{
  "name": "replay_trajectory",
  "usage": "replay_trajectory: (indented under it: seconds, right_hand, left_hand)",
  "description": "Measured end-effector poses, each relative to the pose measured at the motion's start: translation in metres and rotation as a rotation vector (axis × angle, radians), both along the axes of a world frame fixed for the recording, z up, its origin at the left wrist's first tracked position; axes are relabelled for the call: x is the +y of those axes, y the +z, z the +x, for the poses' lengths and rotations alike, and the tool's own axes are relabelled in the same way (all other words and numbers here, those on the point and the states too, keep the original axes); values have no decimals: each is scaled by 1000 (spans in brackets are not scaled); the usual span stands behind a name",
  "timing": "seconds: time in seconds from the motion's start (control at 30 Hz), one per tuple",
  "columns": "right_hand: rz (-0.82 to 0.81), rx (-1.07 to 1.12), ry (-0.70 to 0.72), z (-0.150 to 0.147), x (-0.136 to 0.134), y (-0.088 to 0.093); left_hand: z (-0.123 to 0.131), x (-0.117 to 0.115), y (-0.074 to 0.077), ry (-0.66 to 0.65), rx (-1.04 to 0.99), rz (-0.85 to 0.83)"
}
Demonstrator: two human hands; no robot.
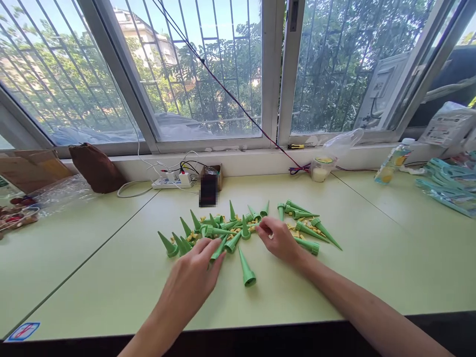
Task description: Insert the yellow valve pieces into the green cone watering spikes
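Note:
Green plastic cones [247, 270] with ribbed collars lie and stand in a loose heap across the middle of the table, one of them apart at the front. Small yellow pieces [319, 231] are scattered among them. My left hand [199, 263] is at the front left of the heap, thumb and fingers closed around a green cone [219, 248] that points up and right. My right hand [277, 238] is at the heap's right part, its fingers curled together near the yellow pieces; whatever is between the fingertips is too small to make out.
Behind the heap stand a power strip [173, 183], a small box [217, 173] and a plastic cup [320, 168]. A bottle [394, 161] and teal packages [449, 183] are at the right. A brown bag [97, 168] and cardboard [35, 168] lie at the left.

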State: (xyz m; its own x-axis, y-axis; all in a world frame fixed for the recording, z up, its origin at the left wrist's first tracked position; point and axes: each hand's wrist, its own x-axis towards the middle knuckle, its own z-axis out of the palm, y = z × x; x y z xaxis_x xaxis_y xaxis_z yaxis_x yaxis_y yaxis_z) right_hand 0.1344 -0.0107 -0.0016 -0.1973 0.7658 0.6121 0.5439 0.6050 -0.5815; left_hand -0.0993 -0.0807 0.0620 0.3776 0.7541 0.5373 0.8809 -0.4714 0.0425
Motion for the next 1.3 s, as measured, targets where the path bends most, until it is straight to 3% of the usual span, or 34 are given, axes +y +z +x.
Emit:
replay_trajectory:
  seconds: [0.1,0.2,0.4,0.6,1.03,1.3]
  right_hand:
    - [43,1,62,-3,-3,-1]
    - [47,-52,141,-6,-7,-2]
    - [105,-226,329,-11,-22,4]
    - [108,-378,486,-19,-34,7]
    - [106,-365,357,-21,-29,2]
    - [189,-401,307,-23,-32,3]
  left_hand:
    - [2,-1,-25,101,36,-98]
    - [5,3,-38,188,72,-234]
    - [9,10,-44,263,52,-429]
    - [5,14,-48,217,-52,-432]
    - [-11,16,-48,-3,-311,-425]
    - [-16,10,-51,58,-237,-317]
